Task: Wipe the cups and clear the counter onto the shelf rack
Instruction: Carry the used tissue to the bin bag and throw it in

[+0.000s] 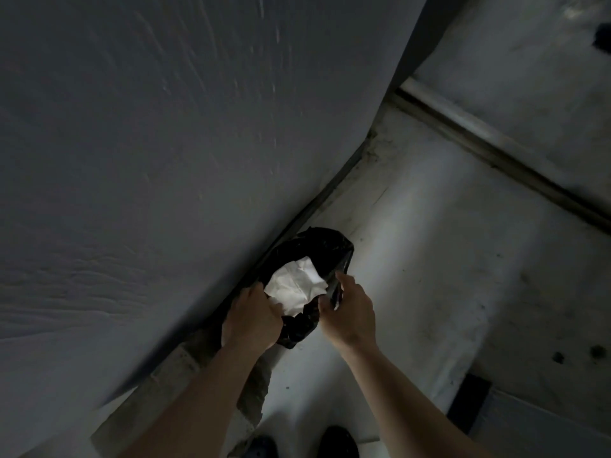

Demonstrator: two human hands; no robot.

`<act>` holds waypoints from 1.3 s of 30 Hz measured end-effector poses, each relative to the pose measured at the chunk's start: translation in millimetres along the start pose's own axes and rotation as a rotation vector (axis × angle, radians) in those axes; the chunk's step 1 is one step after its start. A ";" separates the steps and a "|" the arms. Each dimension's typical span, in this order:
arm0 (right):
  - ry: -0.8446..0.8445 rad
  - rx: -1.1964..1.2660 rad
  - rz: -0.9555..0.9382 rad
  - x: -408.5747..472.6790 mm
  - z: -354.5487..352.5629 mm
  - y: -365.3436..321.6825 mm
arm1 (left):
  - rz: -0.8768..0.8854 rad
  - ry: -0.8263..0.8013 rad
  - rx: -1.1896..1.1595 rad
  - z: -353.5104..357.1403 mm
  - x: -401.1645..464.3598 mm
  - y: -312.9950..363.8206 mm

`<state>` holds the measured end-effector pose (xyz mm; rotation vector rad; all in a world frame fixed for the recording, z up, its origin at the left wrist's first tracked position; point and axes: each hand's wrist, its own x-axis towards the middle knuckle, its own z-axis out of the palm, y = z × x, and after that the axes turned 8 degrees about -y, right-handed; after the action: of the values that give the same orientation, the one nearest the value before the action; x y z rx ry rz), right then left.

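A black plastic bag [310, 249] stands on the floor against the base of a grey wall, its mouth held wide. Crumpled white tissue paper [296, 285] lies inside the mouth. My left hand [253, 317] grips the bag's near-left rim, with the fingers touching the paper. My right hand [352, 309] pinches the bag's right rim. No cups, counter or shelf rack are in view.
A large grey wall [165, 160] fills the left and top. A pale, stained floor [429, 276] runs to the right, crossed by a dark door track [496, 153]. My two dark shoes [337, 441] show at the bottom edge. A rough concrete ledge [185, 365] runs along the wall base.
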<state>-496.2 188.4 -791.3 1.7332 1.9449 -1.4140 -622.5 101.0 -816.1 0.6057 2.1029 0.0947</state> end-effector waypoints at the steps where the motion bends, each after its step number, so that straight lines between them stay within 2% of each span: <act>1: -0.006 0.002 0.002 -8.5 -5.1 -0.6 | -0.010 -0.001 -0.003 -4.7 -7.1 0.9; 5: -0.046 -0.023 -0.016 -44.9 -32.0 -8.9 | 0.029 -0.025 -0.002 -28.7 -42.3 9.3; 10: -0.111 -0.222 -0.085 -100.4 -75.4 -31.8 | 0.108 -0.001 0.017 -66.3 -100.2 28.6; 15: -0.082 -0.392 -0.164 -173.1 -126.8 -68.8 | 0.267 0.056 0.169 -114.3 -179.5 61.4; 22: 0.063 -0.553 -0.189 -294.2 -204.2 -118.1 | 0.463 0.119 0.397 -186.3 -305.0 95.7; 29: 0.248 -0.614 -0.270 -419.0 -261.3 -139.1 | 0.625 0.240 0.589 -231.0 -433.3 122.1; 34: 0.355 -0.633 -0.325 -509.7 -294.0 -132.5 | 0.671 0.353 0.593 -240.7 -528.3 128.0; 39: 0.474 -0.616 -0.395 -600.3 -315.4 -107.8 | 0.687 0.444 0.571 -221.6 -626.7 116.8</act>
<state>-265.7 24.4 -165.7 1.5120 2.6980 -0.3708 -466.8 -46.5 -176.1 1.7742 2.2435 0.0092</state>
